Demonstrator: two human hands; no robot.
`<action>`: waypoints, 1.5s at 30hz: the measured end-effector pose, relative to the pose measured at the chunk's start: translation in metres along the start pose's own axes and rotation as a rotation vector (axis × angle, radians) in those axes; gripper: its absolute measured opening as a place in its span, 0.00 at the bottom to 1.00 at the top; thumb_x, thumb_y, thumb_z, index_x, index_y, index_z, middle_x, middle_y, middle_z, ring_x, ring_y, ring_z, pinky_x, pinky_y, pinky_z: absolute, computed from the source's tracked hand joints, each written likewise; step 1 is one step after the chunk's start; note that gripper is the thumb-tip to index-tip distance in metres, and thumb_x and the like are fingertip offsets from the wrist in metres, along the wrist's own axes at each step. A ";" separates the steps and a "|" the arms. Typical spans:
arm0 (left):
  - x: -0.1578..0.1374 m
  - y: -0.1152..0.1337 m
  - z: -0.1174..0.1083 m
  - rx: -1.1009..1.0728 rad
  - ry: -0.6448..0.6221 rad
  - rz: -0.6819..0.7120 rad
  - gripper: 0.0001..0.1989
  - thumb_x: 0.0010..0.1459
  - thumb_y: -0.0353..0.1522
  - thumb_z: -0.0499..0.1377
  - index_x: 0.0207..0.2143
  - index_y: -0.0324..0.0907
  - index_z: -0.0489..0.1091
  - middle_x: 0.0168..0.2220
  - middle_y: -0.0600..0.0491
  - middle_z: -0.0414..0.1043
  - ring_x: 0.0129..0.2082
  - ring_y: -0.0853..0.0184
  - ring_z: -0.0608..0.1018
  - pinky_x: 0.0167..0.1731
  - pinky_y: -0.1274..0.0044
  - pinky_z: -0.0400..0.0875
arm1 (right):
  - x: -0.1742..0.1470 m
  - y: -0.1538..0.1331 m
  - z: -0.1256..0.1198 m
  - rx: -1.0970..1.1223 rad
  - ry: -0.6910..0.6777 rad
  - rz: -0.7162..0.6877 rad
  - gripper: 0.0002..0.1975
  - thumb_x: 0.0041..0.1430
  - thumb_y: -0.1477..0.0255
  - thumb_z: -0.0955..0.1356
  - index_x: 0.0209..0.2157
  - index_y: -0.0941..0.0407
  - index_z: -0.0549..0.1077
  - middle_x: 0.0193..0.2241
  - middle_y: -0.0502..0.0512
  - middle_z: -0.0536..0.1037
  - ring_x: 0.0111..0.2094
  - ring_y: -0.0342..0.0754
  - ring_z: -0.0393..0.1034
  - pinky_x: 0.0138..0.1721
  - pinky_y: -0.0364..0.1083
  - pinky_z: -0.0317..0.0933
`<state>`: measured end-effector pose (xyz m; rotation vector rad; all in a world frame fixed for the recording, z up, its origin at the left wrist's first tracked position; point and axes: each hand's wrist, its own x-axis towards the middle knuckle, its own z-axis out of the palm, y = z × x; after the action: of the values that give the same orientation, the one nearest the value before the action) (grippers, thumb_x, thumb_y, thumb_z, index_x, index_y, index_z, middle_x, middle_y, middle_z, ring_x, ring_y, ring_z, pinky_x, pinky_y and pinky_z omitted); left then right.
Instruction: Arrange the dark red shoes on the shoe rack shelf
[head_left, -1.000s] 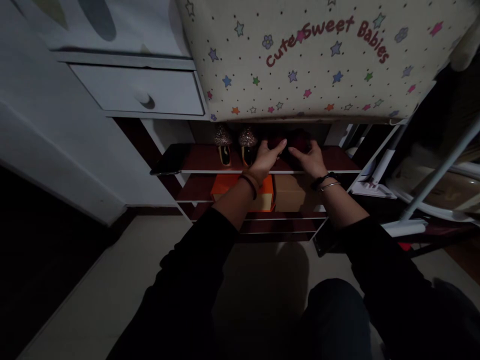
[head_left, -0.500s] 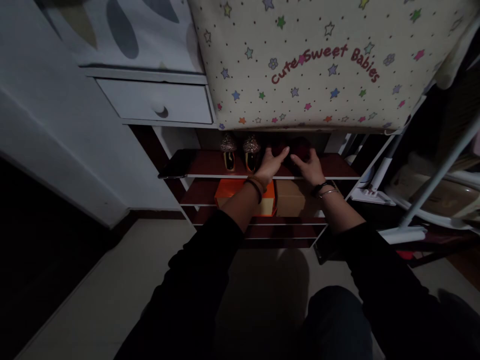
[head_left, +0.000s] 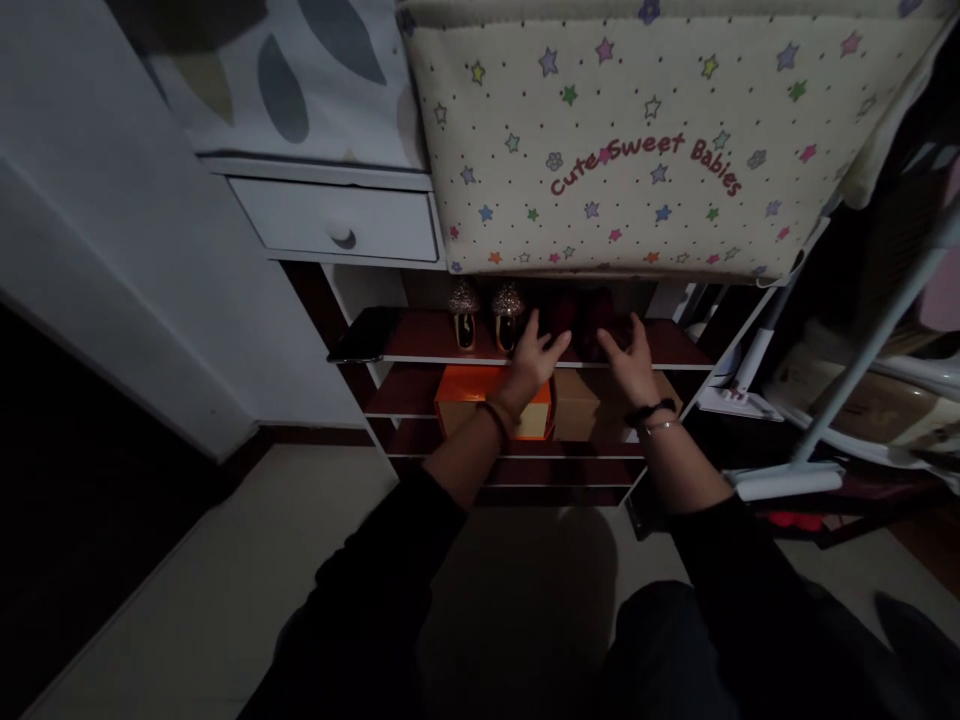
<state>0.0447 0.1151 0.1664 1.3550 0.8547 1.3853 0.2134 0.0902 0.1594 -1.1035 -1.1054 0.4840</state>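
Drawn back a little from the dark red shoes (head_left: pixel 583 318) since a second ago: left hand (head_left: pixel 534 355) and right hand (head_left: pixel 630 358), both open with fingers loosely spread, empty, hovering at the front edge of the top shelf (head_left: pixel 675 345). Red pair at the back of that shelf, just beside glittery heels (head_left: pixel 486 312). Orange box (head_left: pixel 480 395) one shelf below, star-print cloth (head_left: pixel 622 140) hanging above.

Black long sleeves (head_left: pixel 390 570), pushed up off wrists. Dark band on L wrist (head_left: pixel 496 419); dark band + thin silver bangle on R wrist (head_left: pixel 654 418).
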 end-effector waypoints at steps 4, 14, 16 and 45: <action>-0.082 -0.018 -0.030 -0.131 0.014 0.059 0.37 0.57 0.40 0.70 0.67 0.45 0.64 0.67 0.41 0.65 0.62 0.56 0.74 0.63 0.66 0.65 | -0.085 -0.009 -0.018 0.279 0.085 0.099 0.38 0.54 0.55 0.77 0.63 0.50 0.66 0.60 0.59 0.72 0.56 0.54 0.73 0.61 0.58 0.65; -0.203 -0.029 -0.049 -0.777 -0.004 -0.282 0.40 0.51 0.29 0.73 0.65 0.57 0.66 0.26 0.64 0.59 0.25 0.76 0.64 0.29 0.82 0.60 | -0.220 -0.014 0.002 0.881 -0.058 0.619 0.26 0.51 0.69 0.79 0.53 0.46 0.75 0.24 0.41 0.64 0.24 0.39 0.58 0.27 0.39 0.61; -0.205 0.006 -0.051 -0.793 -0.097 -0.206 0.47 0.52 0.27 0.72 0.69 0.63 0.59 0.25 0.64 0.57 0.24 0.75 0.62 0.29 0.80 0.60 | -0.212 -0.044 0.004 0.936 -0.191 0.505 0.30 0.53 0.71 0.77 0.57 0.44 0.73 0.22 0.39 0.56 0.22 0.39 0.48 0.23 0.38 0.53; -0.289 0.051 -0.089 -0.837 -0.636 0.076 0.56 0.55 0.29 0.69 0.71 0.75 0.39 0.20 0.66 0.48 0.18 0.74 0.49 0.24 0.80 0.54 | -0.283 -0.092 -0.033 0.974 -0.598 0.151 0.45 0.56 0.69 0.76 0.66 0.21 0.56 0.19 0.39 0.46 0.19 0.40 0.37 0.21 0.38 0.45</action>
<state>-0.0803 -0.1605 0.1194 1.0392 -0.2028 1.0602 0.1062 -0.1851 0.1088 -0.1644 -1.0749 1.3564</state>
